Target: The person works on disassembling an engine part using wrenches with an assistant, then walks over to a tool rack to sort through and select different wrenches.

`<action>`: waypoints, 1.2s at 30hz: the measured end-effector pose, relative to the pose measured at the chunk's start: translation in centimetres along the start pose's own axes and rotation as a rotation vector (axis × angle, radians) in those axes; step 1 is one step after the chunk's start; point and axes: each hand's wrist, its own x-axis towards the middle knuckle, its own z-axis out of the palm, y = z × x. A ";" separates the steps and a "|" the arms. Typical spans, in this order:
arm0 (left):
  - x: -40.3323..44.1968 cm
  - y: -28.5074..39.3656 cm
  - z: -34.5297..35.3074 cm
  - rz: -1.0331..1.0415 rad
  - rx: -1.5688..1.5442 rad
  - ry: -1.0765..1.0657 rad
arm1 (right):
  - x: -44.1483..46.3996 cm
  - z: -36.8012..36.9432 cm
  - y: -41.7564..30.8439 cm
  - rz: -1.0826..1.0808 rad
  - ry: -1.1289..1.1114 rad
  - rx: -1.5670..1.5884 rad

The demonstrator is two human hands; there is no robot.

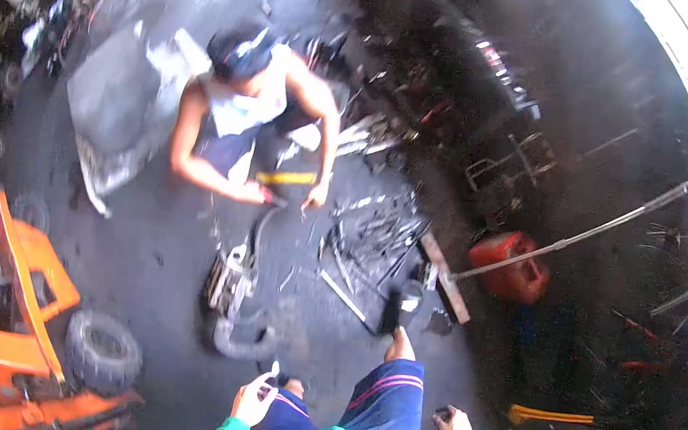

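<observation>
My left hand (254, 399) is low in the middle, in front of my left thigh, with its fingers drawn together. A small pale and dark shape shows at its fingertips, too blurred to name. Out to the right of my leg hangs my right hand (455, 424); its darkened fingers are loosely bent and slightly apart, with nothing clear in them. Ahead of my left hand, a curved dark hose (242, 345) and a metal machine part (233, 280) lie on the floor.
Another person (258, 102) crouches ahead, near a yellow bar (287, 178). Scattered metal tools (373, 233) lie by my foot. A long rod (574, 238) slants across a red container (509, 264). An orange vehicle (37, 275) and a tyre (103, 351) stand left.
</observation>
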 end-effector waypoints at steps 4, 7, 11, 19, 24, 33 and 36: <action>6.0 19.6 -1.7 0.152 0.057 0.240 | 5.1 -10.0 1.7 -0.055 0.020 -0.128; 10.1 38.0 -4.3 0.362 -0.035 0.447 | 11.1 -18.1 1.3 -0.055 0.073 -0.003; 8.6 59.2 -11.7 1.029 -0.022 0.613 | 19.6 -28.1 0.3 -0.134 0.331 0.144; 1.6 80.0 -21.7 1.719 0.895 0.656 | 29.6 -36.9 -9.6 -0.364 0.398 -0.186; 2.8 83.9 -23.7 1.749 0.930 0.588 | 26.1 -41.2 -21.7 -0.483 0.318 -0.049; 6.8 85.5 -27.2 1.779 0.568 0.553 | 23.2 -44.7 -26.7 -0.479 0.373 0.077; 10.4 85.4 -26.5 1.687 0.325 0.496 | 27.0 -44.5 -25.9 -0.382 0.326 0.077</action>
